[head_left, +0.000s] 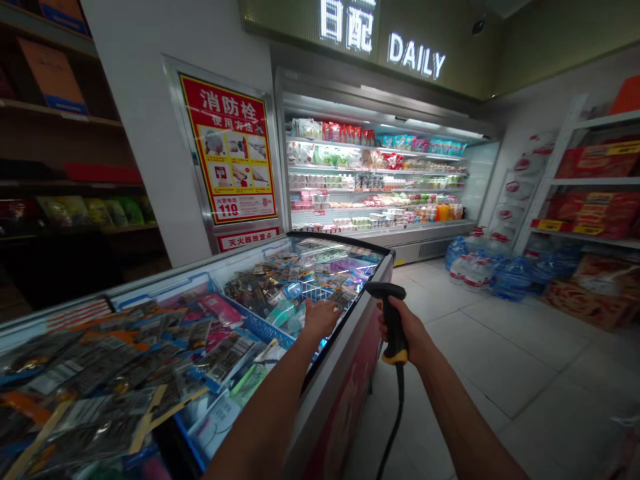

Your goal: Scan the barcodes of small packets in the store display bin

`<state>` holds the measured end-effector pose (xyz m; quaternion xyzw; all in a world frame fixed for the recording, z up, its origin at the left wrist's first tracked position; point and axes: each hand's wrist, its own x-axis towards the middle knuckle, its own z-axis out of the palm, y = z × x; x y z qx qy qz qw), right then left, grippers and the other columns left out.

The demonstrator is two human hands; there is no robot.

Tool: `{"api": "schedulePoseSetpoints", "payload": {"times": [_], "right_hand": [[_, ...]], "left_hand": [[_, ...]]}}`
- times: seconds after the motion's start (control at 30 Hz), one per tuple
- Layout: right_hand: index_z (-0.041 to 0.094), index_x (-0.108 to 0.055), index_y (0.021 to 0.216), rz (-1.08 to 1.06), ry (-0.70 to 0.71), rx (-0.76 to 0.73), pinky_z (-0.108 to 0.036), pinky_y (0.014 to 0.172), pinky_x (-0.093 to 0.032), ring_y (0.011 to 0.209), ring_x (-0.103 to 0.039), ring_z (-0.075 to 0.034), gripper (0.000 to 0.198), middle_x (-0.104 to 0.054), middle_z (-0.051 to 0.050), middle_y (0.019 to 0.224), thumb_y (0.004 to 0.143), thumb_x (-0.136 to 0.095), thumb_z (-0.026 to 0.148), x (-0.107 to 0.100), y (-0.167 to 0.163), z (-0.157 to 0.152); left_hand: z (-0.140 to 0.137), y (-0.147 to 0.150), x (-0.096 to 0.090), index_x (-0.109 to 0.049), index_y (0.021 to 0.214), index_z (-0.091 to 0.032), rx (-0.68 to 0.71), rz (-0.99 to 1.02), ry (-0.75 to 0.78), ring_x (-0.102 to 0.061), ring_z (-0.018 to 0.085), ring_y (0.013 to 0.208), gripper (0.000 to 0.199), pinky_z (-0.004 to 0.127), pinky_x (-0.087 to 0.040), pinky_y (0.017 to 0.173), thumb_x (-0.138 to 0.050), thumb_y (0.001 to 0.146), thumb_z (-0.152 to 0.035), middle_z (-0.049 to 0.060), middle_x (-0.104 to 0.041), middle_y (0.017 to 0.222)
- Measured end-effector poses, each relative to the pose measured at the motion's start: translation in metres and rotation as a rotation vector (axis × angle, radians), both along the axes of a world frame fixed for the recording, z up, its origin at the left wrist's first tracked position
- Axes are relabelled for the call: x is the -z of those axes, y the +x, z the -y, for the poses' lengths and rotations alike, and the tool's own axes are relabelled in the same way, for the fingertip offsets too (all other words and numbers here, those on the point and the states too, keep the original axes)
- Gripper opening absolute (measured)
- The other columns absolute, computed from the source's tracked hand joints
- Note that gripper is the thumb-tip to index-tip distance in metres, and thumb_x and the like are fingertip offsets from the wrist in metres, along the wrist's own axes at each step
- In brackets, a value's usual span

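Observation:
My right hand is wrapped round the handle of a black and yellow barcode scanner, held upright beside the freezer's outer wall with its cord hanging down. Over the chest freezer stretches my left hand, palm down with fingers extended, near its right rim. Below and around that hand lie packaged goods and a white wire basket. Whether the left fingertips touch anything I cannot tell. Closer to me, dark bagged packets fill blue baskets.
A lit refrigerated display with stocked shelves stands at the back. Large blue water bottles and cartons sit on the tiled floor at right. Shelves line the right wall; another rack stands at left.

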<state>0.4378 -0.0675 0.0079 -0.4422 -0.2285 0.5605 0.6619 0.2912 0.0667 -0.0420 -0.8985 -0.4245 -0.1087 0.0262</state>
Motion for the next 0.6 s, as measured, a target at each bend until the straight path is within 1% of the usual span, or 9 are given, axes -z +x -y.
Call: {"api": "schedulePoseSetpoints", "payload": {"times": [0.1,0.13,0.2,0.3,0.37,0.43,0.47,0.53,0.6], "right_hand": [[0.014,-0.052,0.080,-0.014,0.005,-0.040,-0.019,0.036,-0.035,0.038,-0.045,-0.007,0.025,-0.050,0.002,0.051,0.074,-0.050,0.039,-0.005,-0.017,0.002],[0.014,-0.052,0.079,-0.014,0.011,-0.055,-0.019,0.036,-0.035,0.039,-0.045,-0.008,0.025,-0.051,0.001,0.052,0.074,-0.050,0.039,-0.007,-0.023,0.003],[0.014,-0.052,0.079,-0.007,0.014,-0.081,-0.020,0.036,-0.035,0.038,-0.045,-0.008,0.026,-0.051,0.001,0.052,0.074,-0.050,0.040,-0.011,-0.034,0.006],[0.015,-0.052,0.078,0.009,0.016,-0.117,-0.020,0.035,-0.035,0.038,-0.045,-0.008,0.025,-0.051,0.002,0.051,0.074,-0.050,0.040,-0.016,-0.049,0.008],[0.016,-0.051,0.078,0.023,0.009,-0.127,-0.020,0.034,-0.036,0.038,-0.045,-0.008,0.025,-0.051,0.002,0.051,0.073,-0.050,0.040,-0.017,-0.057,0.009],[0.016,-0.052,0.079,0.039,0.004,-0.131,-0.020,0.034,-0.036,0.038,-0.046,-0.008,0.026,-0.051,0.002,0.051,0.073,-0.050,0.041,-0.018,-0.064,0.010],[0.016,-0.052,0.079,0.045,0.000,-0.137,-0.020,0.034,-0.036,0.037,-0.046,-0.008,0.027,-0.051,0.002,0.051,0.073,-0.050,0.042,-0.019,-0.067,0.011],[0.016,-0.051,0.079,0.042,0.003,-0.163,-0.019,0.034,-0.036,0.037,-0.046,-0.008,0.027,-0.051,0.003,0.051,0.073,-0.050,0.042,-0.020,-0.074,0.014],[0.016,-0.051,0.079,0.023,0.002,-0.198,-0.019,0.034,-0.035,0.037,-0.046,-0.007,0.028,-0.051,0.003,0.051,0.073,-0.050,0.043,-0.022,-0.081,0.018]], "left_hand": [[0.009,-0.036,-0.007,-0.062,0.088,-0.021,-0.205,0.018,0.131,-0.051,0.021,0.095,0.031,0.050,-0.012,0.097,-0.031,0.083,-0.027,0.006,-0.064,0.090],[0.011,-0.048,-0.008,-0.062,0.087,-0.019,-0.273,0.036,0.154,-0.051,0.021,0.094,0.030,0.048,-0.015,0.097,-0.034,0.082,-0.027,0.007,-0.064,0.087],[0.011,-0.066,-0.010,-0.060,0.093,-0.017,-0.386,0.083,0.152,-0.050,0.023,0.098,0.026,0.044,-0.022,0.094,-0.042,0.079,-0.029,0.009,-0.062,0.094],[0.007,-0.080,-0.009,-0.049,0.114,-0.016,-0.451,0.168,-0.004,-0.043,0.025,0.109,0.044,0.038,-0.032,0.087,-0.052,0.072,-0.032,0.013,-0.054,0.114],[0.002,-0.081,-0.008,-0.043,0.120,-0.018,-0.438,0.270,-0.181,-0.043,0.025,0.111,0.055,0.035,-0.034,0.085,-0.058,0.067,-0.026,0.012,-0.052,0.117],[-0.002,-0.080,-0.008,-0.049,0.114,-0.018,-0.448,0.395,-0.337,-0.048,0.024,0.106,0.056,0.031,-0.036,0.082,-0.063,0.060,-0.017,0.011,-0.057,0.110],[-0.004,-0.080,-0.008,-0.055,0.106,-0.016,-0.469,0.452,-0.388,-0.051,0.024,0.102,0.051,0.030,-0.038,0.079,-0.064,0.056,-0.013,0.011,-0.060,0.105],[-0.006,-0.082,-0.010,-0.063,0.085,-0.014,-0.509,0.532,-0.454,-0.057,0.023,0.090,0.035,0.027,-0.041,0.071,-0.063,0.051,-0.007,0.009,-0.065,0.088],[-0.006,-0.089,-0.012,-0.063,0.069,-0.013,-0.533,0.624,-0.491,-0.060,0.021,0.076,0.020,0.025,-0.042,0.062,-0.061,0.051,-0.005,0.005,-0.065,0.069]]}}
